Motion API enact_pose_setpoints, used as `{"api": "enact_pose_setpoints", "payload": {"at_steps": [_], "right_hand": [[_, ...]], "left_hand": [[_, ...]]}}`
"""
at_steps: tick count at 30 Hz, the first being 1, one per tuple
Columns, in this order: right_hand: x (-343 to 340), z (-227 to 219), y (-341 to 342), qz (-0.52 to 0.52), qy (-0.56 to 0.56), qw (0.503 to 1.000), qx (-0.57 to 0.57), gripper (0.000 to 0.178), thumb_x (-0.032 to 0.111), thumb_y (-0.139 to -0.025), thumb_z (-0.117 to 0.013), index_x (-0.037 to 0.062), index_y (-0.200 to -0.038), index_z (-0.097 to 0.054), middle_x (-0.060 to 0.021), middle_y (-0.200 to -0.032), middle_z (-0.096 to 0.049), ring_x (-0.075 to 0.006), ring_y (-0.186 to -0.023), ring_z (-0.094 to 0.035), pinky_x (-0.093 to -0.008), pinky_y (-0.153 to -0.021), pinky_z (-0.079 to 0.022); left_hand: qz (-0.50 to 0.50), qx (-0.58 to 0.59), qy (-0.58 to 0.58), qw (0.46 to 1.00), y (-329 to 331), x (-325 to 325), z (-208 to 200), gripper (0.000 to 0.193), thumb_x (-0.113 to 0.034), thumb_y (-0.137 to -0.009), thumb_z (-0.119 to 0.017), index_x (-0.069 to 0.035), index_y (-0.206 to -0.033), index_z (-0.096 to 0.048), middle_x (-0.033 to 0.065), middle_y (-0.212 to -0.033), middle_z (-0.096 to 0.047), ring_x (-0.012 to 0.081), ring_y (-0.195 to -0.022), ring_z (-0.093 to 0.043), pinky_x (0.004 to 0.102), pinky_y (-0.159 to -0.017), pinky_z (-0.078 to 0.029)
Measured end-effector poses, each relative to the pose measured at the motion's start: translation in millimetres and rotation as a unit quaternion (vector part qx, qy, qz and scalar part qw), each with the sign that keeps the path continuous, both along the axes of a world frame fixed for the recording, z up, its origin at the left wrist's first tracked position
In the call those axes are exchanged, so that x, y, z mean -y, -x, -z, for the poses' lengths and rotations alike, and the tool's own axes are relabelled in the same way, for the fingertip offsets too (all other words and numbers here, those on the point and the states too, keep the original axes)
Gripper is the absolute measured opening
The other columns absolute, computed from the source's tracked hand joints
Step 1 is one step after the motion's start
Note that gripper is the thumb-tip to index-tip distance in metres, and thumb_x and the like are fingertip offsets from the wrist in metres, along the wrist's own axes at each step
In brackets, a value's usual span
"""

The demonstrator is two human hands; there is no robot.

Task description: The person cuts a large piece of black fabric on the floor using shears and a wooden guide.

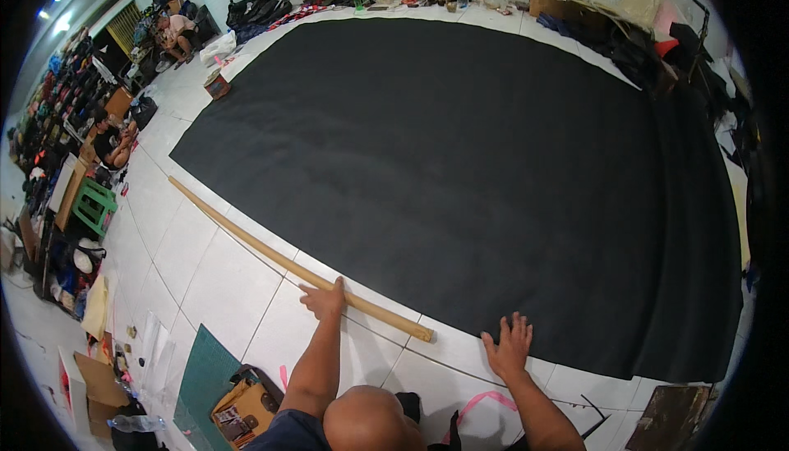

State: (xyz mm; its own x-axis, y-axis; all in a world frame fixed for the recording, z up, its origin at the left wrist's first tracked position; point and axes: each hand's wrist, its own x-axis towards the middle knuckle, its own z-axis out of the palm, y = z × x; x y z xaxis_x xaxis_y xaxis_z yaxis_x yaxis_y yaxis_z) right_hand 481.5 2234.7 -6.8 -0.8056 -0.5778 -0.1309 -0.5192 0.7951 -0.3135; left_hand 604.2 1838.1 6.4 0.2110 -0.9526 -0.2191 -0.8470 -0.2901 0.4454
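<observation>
A long tan tube (259, 246), probably cardboard, lies slantwise on the white tiles along the near left edge of a large black sheet (444, 155). My left hand (325, 299) is on the tube towards its near right end, with the thumb over it and the fingers bent along its near side. Further right, my right hand (509, 344) has its fingers spread, resting at the near edge of the black sheet. The sheet lies spread over the floor, with long soft folds at its right side.
A small can (217, 85) stands at the sheet's far left corner. At lower left are a green cutting mat (205, 381) and a tan bag (244, 408). A green stool (94, 204) and two seated people are at left. Bottles and clutter line the far wall.
</observation>
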Motion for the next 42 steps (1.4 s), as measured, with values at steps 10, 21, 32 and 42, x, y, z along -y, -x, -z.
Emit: {"api": "enact_pose_setpoints", "payload": {"at_steps": [10,21,32,42], "right_hand": [[143,-71,-42,-0.190,0.032,0.979,0.072,0.061,0.045,-0.096,-0.054,0.0159,-0.147,-0.040,-0.0185,-0.111,-0.057,-0.0356,-0.105,-0.059,-0.0537,-0.092,-0.047],[144,-44,75,0.017,0.002,1.000,0.021,0.051,0.039,-0.102,-0.047,0.0274,-0.150,-0.036,-0.0182,-0.113,-0.054,-0.0370,-0.105,-0.059,-0.0511,-0.083,-0.055],[72,-31,133,0.246,-0.020,0.967,0.058,0.051,0.038,-0.102,-0.046,0.0271,-0.150,-0.033,-0.0231,-0.118,-0.056,-0.0418,-0.108,-0.059,-0.0546,-0.089,-0.051],[-149,-20,94,0.398,0.024,0.917,0.002,0.051,0.032,-0.105,-0.039,0.0126,-0.151,-0.032,-0.0286,-0.116,-0.060,-0.0455,-0.104,-0.061,-0.0517,-0.091,-0.048]], "left_hand": [[0.134,-0.440,0.137,0.877,27,-56,4,0.058,-0.014,-0.085,-0.067,0.010,-0.130,-0.041,0.0239,-0.116,-0.051,0.0350,-0.112,-0.050,0.0426,-0.101,-0.038],[0.458,0.036,0.171,0.871,76,0,33,0.081,-0.051,-0.096,-0.051,0.003,-0.151,-0.026,0.0296,-0.158,-0.018,0.0443,-0.148,-0.013,0.0539,-0.119,-0.010],[0.469,0.068,0.176,0.863,65,0,47,0.080,-0.050,-0.095,-0.050,0.005,-0.150,-0.027,0.0280,-0.158,-0.019,0.0424,-0.148,-0.015,0.0528,-0.120,-0.009],[0.394,0.071,0.112,0.909,35,-27,34,0.082,-0.052,-0.095,-0.050,0.002,-0.152,-0.024,0.0258,-0.160,-0.013,0.0413,-0.149,-0.009,0.0534,-0.120,-0.007]]}}
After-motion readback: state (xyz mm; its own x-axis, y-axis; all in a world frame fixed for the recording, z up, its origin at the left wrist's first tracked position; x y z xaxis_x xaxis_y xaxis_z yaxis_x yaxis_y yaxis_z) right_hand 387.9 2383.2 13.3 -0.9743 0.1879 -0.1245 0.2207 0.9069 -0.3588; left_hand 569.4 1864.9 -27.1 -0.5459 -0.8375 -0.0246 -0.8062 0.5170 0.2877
